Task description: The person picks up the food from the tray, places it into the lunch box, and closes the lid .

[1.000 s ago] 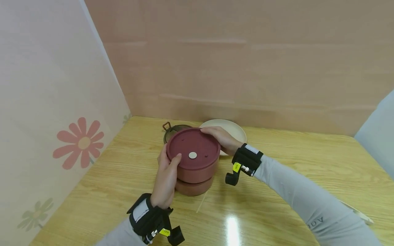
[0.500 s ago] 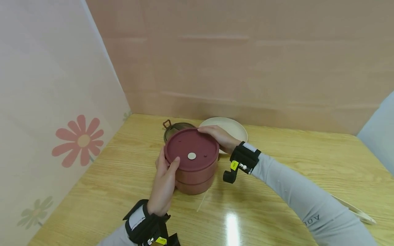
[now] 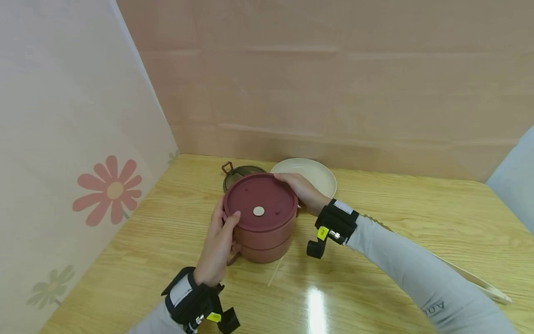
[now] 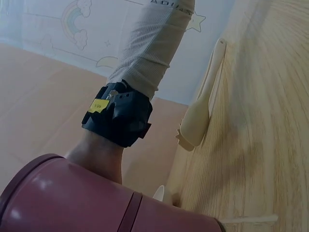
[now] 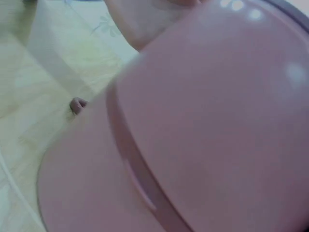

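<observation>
A maroon pot [image 3: 267, 256] stands on the table with a second round maroon piece [image 3: 254, 195] stacked on it. The upper piece has a flat top with a small white disc. My left hand [image 3: 217, 246] grips its near left side, thumb over the rim. On the far right side my right hand [image 3: 303, 191] holds the same piece, its fingertips partly hidden. In the left wrist view, the seam between the two maroon parts [image 4: 87, 198] looks close and even. The lower pot's loop handle [image 3: 234, 257] shows below my left hand.
Behind the stack lie a glass lid [image 3: 242, 174] with a maroon loop handle and a cream plate [image 3: 314, 174] against the back wall. Beige kitchen utensils [image 4: 198, 118] lie to the right, partly behind my right sleeve. A thin pale strip [image 3: 274, 272] lies in front.
The upper maroon piece has come down level on the pot, where a gap showed before. My left hand has shifted slightly left, exposing the lower handle.
</observation>
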`<state>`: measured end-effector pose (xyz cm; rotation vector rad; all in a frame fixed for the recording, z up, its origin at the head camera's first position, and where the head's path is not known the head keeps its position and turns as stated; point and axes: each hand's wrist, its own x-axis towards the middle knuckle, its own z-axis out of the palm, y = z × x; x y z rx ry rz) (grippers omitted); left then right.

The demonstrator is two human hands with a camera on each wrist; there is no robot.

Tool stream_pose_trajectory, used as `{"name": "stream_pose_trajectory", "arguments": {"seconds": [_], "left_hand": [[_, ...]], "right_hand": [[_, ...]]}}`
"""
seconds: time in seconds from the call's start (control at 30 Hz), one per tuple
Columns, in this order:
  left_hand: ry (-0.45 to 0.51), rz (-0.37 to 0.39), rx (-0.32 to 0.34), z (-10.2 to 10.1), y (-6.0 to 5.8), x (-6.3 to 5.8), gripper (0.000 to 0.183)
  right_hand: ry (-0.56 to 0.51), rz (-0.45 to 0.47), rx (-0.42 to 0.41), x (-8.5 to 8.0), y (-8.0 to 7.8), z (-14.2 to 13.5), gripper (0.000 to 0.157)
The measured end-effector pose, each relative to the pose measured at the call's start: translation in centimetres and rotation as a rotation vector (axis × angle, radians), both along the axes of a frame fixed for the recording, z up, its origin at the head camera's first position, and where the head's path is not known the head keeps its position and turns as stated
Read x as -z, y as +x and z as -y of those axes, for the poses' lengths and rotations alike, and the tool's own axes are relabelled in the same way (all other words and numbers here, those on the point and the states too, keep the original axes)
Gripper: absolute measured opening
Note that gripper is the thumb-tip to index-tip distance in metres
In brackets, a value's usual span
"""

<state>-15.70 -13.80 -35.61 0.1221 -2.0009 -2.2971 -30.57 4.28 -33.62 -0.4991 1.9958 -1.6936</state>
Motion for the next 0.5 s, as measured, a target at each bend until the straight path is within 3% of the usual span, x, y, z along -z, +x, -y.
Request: {"name": "stream_pose_trajectory", "arguments": {"seconds": [0.33,0.5], "left_hand": [[-0.013,-0.014,0.001,0.54,-0.3,0.23,0.06],[0.004,-0.037,-0.02,0.32,-0.02,0.1,0.061]], "right_hand": [[-0.031,0.012,0.016,0.3,0.91,-0.2,0.043],[-0.05,0.04,0.022,0.76,0.99,-0.5,0.06]]}}
